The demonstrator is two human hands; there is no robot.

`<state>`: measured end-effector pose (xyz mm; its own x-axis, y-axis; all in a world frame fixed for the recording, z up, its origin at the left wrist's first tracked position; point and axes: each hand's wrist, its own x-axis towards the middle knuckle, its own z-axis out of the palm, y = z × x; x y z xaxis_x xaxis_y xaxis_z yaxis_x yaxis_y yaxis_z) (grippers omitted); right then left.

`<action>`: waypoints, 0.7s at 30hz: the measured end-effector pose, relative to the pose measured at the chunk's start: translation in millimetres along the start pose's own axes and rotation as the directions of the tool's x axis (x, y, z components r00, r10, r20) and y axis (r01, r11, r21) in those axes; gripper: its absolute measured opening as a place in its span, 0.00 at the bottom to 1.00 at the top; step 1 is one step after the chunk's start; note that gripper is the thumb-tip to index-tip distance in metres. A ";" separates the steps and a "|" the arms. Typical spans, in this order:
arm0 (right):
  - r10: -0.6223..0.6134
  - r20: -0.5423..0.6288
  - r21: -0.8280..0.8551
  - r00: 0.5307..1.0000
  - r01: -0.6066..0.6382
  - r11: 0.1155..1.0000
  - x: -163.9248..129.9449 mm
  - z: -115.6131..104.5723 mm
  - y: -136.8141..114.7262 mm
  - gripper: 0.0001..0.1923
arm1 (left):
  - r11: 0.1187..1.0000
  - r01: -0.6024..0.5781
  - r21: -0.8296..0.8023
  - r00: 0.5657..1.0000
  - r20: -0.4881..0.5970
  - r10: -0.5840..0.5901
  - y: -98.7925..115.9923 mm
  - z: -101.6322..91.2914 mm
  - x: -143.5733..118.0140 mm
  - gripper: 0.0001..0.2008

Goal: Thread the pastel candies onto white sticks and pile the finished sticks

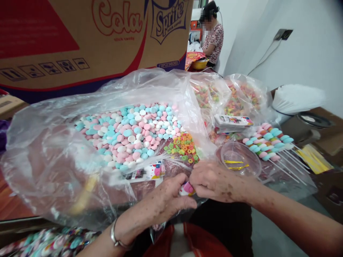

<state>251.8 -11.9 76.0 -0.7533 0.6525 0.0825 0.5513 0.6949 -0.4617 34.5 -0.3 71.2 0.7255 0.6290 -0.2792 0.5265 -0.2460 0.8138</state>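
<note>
Between my hands is a small pink and white printed card (187, 189), mostly covered by fingers. My left hand (167, 194), with a silver bangle at the wrist, holds the card's left side between thumb and fingers. Curled closed at its right end, my right hand (211, 180) grips the card too. Below my left hand hangs a bit of clear plastic with something pinkish in it (157, 227); most of it is hidden. Just beyond lie a stack of printed cards (147, 172), ring-shaped gummies (184, 146) and a heap of pastel candies (131, 134) on clear plastic sheeting.
A clear round tub (241, 157) with yellow twist ties stands right, beside candy skewers (268, 141). Behind are another card stack (232, 122), bags of gummies (235, 94) and a large carton (93, 43). Wrapped candies (50, 241) lie lower left. Another person (213, 37) sits behind.
</note>
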 end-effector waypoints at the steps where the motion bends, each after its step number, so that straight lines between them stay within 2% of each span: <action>1: -0.014 -0.009 -0.011 1.000 0.013 1.000 1.5 0.7 1.0 0.11 | 0.998 0.004 -0.068 1.000 -0.015 -0.005 1.4 1.3 1.9 0.13; 3: -0.028 -0.043 -0.016 0.999 0.027 0.999 2.5 -1.3 2.3 0.14 | 0.965 0.035 -0.259 0.999 -0.007 -0.038 3.3 2.2 2.8 0.13; 6: 0.034 -0.194 0.010 0.980 -0.033 0.999 1.3 -8.1 0.4 0.11 | 0.824 0.097 -0.557 0.995 0.056 -0.080 5.8 1.8 0.5 0.13; 9: 0.179 -0.415 0.025 0.892 -0.186 0.982 -0.4 -9.9 -4.3 0.19 | 0.715 0.111 -0.691 0.989 0.006 -0.148 8.0 3.9 0.9 0.16; 11: 0.223 -0.454 0.035 0.863 -0.232 0.972 -0.6 -5.7 -6.9 0.22 | 0.706 0.093 -0.702 0.979 -0.067 -0.194 9.2 7.8 3.8 0.17; 14: 0.197 -0.402 0.095 0.894 -0.173 0.980 0.8 4.2 -9.6 0.21 | 0.726 0.078 -0.683 0.960 -0.145 -0.240 10.3 15.2 8.1 0.17; 16: 0.160 -0.380 0.157 0.911 -0.107 0.982 2.3 9.2 -11.8 0.20 | 0.737 0.095 -0.669 0.951 -0.157 -0.265 10.7 18.3 8.9 0.17; 18: 0.185 -0.375 0.249 0.908 -0.093 0.964 4.0 12.3 -15.3 0.19 | 0.766 0.105 -0.634 0.940 -0.189 -0.285 11.2 18.0 8.2 0.17; 19: 0.233 -0.387 0.324 0.892 -0.105 0.940 5.0 13.8 -17.7 0.21 | 0.792 0.098 -0.602 0.926 -0.237 -0.295 11.7 16.5 7.8 0.17; 21: 0.381 -0.423 0.525 0.822 -0.120 0.842 8.2 18.0 -23.0 0.26 | 0.862 0.065 -0.503 0.874 -0.388 -0.292 13.1 11.6 7.7 0.16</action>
<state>226.5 -27.9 71.5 -0.2575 0.9291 0.2654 0.3665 0.3481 -0.8629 52.2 -7.3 73.8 0.3082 0.9080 -0.2838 0.2777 0.1995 0.9397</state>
